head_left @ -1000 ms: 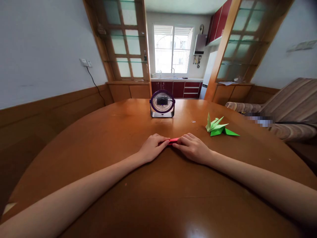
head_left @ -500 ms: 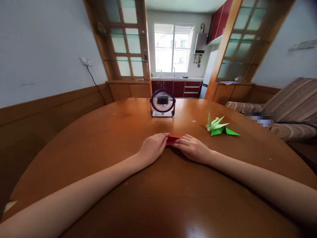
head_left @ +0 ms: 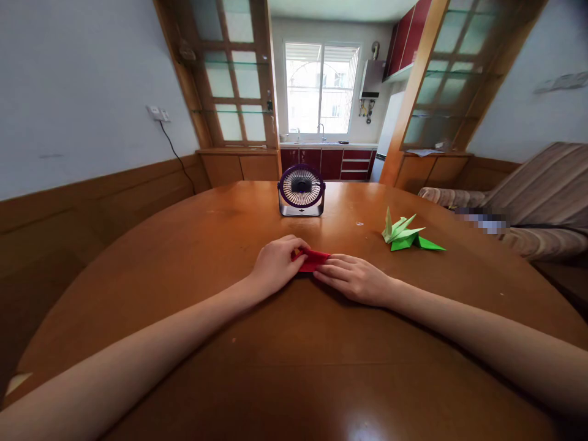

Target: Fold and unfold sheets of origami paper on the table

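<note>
1. Red paper [head_left: 313, 259], already folded into a small flat piece, lies on the round wooden table [head_left: 184, 263] in the head view, a little above the middle of the picture and between the two hands of the person.
2. The left hand [head_left: 274, 267] comes from 8 o'clock and is at the left end of the paper. Its fingers [head_left: 294, 245] curl over that end and pinch it, so this hand is closed on the paper.
3. The right hand [head_left: 356, 278] comes from 4 o'clock. It lies flat, with its fingers [head_left: 328, 267] stretched out and pressing on the right edge of the paper. It touches the paper but does not grip it.
4. The two hands are close together, and only the red paper is between them.
5. At 12 o'clock from the paper, farther on the table, a small purple desk fan [head_left: 301, 190] stands upright and faces the person.
6. At 2 o'clock from the paper, a green folded paper figure [head_left: 407, 235] rests on the table, well apart from both hands.
7. At 3 o'clock, beyond the table edge, a striped sofa [head_left: 537, 190] is visible.
8. Behind the fan, at 12 o'clock, a bright window [head_left: 320, 89] is above dark red cabinets [head_left: 342, 164].
</note>
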Demonstrator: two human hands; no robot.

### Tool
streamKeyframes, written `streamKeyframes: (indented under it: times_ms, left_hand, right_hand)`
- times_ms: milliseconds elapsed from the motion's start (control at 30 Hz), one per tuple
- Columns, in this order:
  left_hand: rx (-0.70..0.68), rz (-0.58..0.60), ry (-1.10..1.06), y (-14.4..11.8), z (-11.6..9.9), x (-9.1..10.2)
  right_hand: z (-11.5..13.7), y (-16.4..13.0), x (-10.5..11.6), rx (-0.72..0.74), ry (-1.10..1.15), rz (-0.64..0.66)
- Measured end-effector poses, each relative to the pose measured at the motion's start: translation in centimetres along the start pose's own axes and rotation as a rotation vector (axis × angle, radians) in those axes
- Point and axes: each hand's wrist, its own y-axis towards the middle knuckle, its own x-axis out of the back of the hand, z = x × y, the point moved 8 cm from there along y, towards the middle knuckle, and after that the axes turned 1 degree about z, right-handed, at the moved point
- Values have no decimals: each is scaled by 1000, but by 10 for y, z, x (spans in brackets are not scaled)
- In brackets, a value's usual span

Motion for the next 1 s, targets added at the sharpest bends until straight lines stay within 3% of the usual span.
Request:
streamKeyframes:
  times_ms: [133,233,433,633,767,1000]
  left_hand:
    - [-77,-84,-14,-1,-8,10]
    - [-231,-152,28,-7,-21,16]
    - [-504,-217,319,-22,-29,9]
    - [-600,-229,422,-29,-27,1]
    - [-595,-199,401,-27,-29,-2]
    - [-560,-59,300,-21,-24,-11]
  right_hand:
    - [-5,-2,7,-63,47,-85]
    - [-10,-6,16,-156,140,-178]
    - [-25,-16,32,-416,302,-376]
    - [-49,-23,12,-648,406,-308]
    - [-51,-24,1,-653,507,-247]
    - [-35,-20,18,-468,349,-363]
